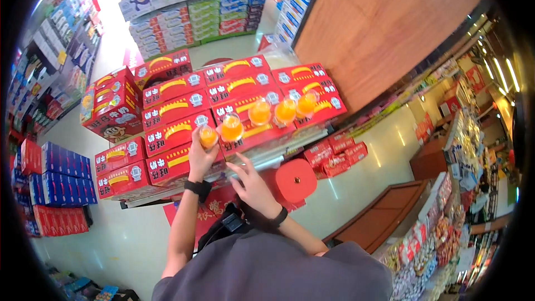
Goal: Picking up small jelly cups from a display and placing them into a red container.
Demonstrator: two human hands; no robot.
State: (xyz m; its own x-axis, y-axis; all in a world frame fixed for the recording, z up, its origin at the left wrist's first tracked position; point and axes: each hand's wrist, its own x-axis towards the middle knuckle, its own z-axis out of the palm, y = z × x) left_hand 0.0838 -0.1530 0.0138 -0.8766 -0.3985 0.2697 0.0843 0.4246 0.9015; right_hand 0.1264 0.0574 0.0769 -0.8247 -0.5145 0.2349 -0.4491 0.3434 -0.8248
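Note:
My left hand (pixel 201 156) is closed around a small clear container with orange contents (pixel 208 137), over the front of the stacked red milk cartons (pixel 172 132). Beside it on the right stands a similar orange-filled container (pixel 232 128). Further right in the same row are more of them, such as one container (pixel 260 113) and another container (pixel 286 110), all on the carton tops. My right hand (pixel 253 184) holds nothing; its fingers are spread just off the front edge of the cartons. Each wrist wears a black band.
A red round-cornered stool (pixel 296 180) stands close in front, with small red packs (pixel 336 154) behind it. Brown wooden panel (pixel 384 21) rises at the upper right. Shelves of boxed goods (pixel 200 16) stand across the aisle; blue boxes (pixel 67 175) are stacked at left.

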